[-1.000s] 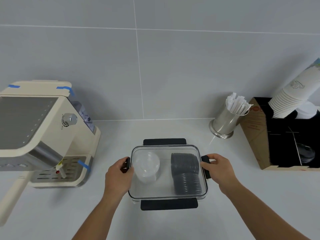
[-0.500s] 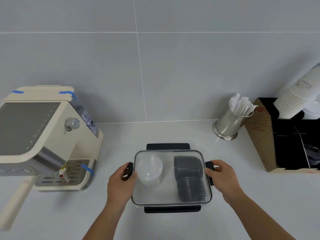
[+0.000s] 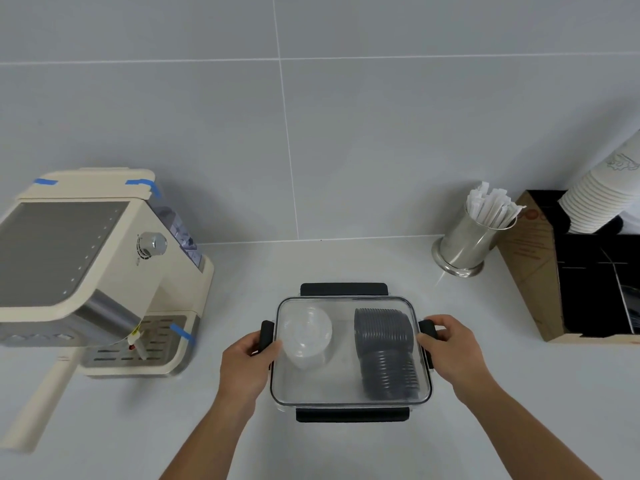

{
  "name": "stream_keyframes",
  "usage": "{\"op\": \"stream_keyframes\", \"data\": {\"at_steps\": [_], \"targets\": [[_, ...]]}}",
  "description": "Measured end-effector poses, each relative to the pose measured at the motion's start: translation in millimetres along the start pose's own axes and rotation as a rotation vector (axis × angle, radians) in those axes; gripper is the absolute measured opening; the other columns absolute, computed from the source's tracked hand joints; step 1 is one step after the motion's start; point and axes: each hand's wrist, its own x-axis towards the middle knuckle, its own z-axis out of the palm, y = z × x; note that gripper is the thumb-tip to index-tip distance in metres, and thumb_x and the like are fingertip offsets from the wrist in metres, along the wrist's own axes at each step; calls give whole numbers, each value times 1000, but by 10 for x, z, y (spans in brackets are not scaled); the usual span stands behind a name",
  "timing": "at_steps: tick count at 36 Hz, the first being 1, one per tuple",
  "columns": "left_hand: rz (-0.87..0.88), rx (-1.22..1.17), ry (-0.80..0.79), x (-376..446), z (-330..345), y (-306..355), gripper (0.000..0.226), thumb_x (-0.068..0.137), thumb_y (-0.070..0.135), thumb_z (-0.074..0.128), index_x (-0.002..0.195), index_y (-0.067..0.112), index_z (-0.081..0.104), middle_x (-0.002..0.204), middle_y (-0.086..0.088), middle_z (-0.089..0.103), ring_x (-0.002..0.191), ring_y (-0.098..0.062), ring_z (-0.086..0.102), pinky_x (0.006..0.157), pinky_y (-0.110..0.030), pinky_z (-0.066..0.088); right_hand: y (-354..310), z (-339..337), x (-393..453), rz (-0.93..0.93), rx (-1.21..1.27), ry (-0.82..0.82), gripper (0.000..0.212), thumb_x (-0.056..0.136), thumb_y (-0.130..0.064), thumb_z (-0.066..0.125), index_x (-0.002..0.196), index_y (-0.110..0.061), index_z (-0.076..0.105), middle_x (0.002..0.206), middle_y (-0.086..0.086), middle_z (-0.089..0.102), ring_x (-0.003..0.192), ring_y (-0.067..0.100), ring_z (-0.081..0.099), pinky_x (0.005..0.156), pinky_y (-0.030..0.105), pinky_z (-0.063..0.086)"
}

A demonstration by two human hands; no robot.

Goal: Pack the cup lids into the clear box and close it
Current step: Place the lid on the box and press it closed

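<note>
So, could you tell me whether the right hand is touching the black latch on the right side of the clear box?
Touching. In the head view the right hand has fingers curled over the black side latch of the clear box.

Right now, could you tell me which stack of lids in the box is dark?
The dark grey stack on the right by the right hand; the other stack is clear.

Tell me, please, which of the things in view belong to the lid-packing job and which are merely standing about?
Job: clear box, black lids, clear lids, left hand, right hand on the side latches.

Bystanders: coffee machine, steel cup of straws, cardboard organiser, paper cups.
</note>
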Motion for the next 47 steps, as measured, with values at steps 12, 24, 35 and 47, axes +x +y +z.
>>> {"op": "stream_keyframes", "data": {"at_steps": [12, 24, 35, 47], "targets": [[38, 72, -1, 8, 13, -37, 31, 86, 15, 73, 112, 23, 60, 103, -5, 70, 91, -23, 65, 80, -34, 52, 68, 23, 76, -4, -26, -36, 19, 90, -20, 63, 107, -28, 62, 94, 2, 71, 83, 24, 67, 83, 46, 58], [475, 663, 52, -63, 72, -276, 54, 102, 26, 43, 153, 18, 28, 162, 7, 12, 151, -18, 14, 122, -36, 15, 177, 175, -173, -273, -280, 101, 49, 101, -24, 46, 150, -25, 39, 158, -5, 34, 143, 16, 35, 115, 29, 24], [287, 627, -14, -115, 189, -203, 55, 104, 30, 34, 156, 22, 16, 159, 0, 32, 144, -21, 34, 119, -34, 24, 188, 304, -122, -256, -542, 95, 47, 104, -18, 27, 150, -8, 29, 152, 10, 40, 138, 28, 39, 112, 40, 33], [173, 543, 181, -48, 427, -141, 41, 104, 32, 30, 131, 11, 53, 119, -13, 65, 108, -34, 61, 92, -41, 50, 99, 358, -185, -165, -323, 108, 43, 105, -29, 22, 142, -13, 38, 97, 7, 59, 82, 20, 49, 77, 34, 40]]}}
